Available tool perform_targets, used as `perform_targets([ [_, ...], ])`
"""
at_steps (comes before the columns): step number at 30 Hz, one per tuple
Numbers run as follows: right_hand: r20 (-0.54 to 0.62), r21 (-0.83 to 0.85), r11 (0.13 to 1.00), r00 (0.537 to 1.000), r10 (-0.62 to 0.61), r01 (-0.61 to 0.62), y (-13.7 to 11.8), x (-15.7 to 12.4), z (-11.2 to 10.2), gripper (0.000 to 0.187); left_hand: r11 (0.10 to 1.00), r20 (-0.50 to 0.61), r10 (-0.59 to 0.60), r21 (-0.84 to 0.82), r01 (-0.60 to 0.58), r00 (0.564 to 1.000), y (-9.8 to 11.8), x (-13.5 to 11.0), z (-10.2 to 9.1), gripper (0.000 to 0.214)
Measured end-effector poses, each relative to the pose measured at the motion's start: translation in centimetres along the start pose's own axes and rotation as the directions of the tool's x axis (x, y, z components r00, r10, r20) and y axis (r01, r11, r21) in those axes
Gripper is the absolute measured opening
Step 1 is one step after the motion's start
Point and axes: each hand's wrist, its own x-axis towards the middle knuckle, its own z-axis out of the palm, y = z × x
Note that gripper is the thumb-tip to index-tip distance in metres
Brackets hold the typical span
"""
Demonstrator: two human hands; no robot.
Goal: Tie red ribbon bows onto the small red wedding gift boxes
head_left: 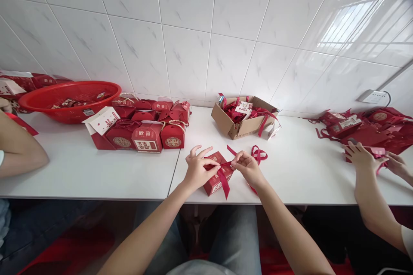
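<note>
A small red gift box (212,186) with pale lettering lies on the white table in front of me, near its front edge. Across its top runs a dark red ribbon (223,180), one tail hanging over the near side. My left hand (200,169) pinches the ribbon between thumb and forefinger, its other fingers raised. My right hand (248,167) pinches the same ribbon at the box's right side. Behind my right hand, a looped length of ribbon (259,154) rests on the table.
An open cardboard box (222,125) of red ribbons stands by the wall. To the left are grouped red gift boxes (147,137) and a red plastic basket (77,114). A person's hands (364,159) work on a box at right; another person's arm (24,150) shows at left.
</note>
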Motion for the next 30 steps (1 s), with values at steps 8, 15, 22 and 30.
perform_targets([
  [8,-0.079,-0.352,0.936,0.997,-0.014,-0.014,-2.6,-0.4,-1.2,0.041,0.965,-0.156,-0.183,-0.215,0.147,0.971,-1.5,0.5,-1.8,0.033],
  [15,-0.011,-0.417,0.908,0.999,0.034,-0.035,-3.1,-0.6,-0.9,0.042,0.893,0.108,-0.246,-0.36,0.269,0.963,-2.2,0.7,-3.4,0.027],
  [22,-0.015,-0.425,0.902,0.996,-0.089,0.074,-2.7,0.4,0.3,0.032,0.946,0.07,-0.204,-0.243,0.215,0.976,-2.0,0.8,-2.0,0.019],
  [30,0.099,-0.636,0.756,0.988,-0.119,0.155,-2.9,2.9,2.3,0.033,0.975,-0.009,-0.107,-0.194,0.104,0.994,-1.3,1.6,-1.2,0.005],
])
